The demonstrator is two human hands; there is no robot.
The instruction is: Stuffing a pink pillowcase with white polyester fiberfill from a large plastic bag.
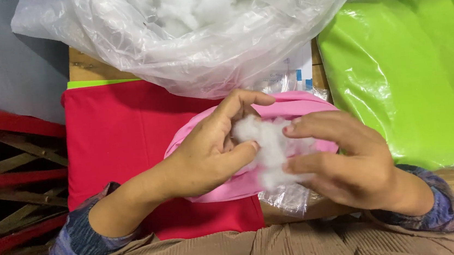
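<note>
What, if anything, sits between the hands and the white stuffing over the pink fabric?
Nothing visible. The left hand and right hand both already touch the white stuffing, pinching it from either side right above the pink fabric piece. No other object lies between them.

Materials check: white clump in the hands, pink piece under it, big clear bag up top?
White clump: looks like loose fibre stuffing, matte, wispy edges, pinched by both the left hand and right hand. Pink piece: seemingly soft fabric, matte, folds smoothly. Clear bag: thin plastic film, glossy, crinkled, more white stuffing seen through it.
</note>
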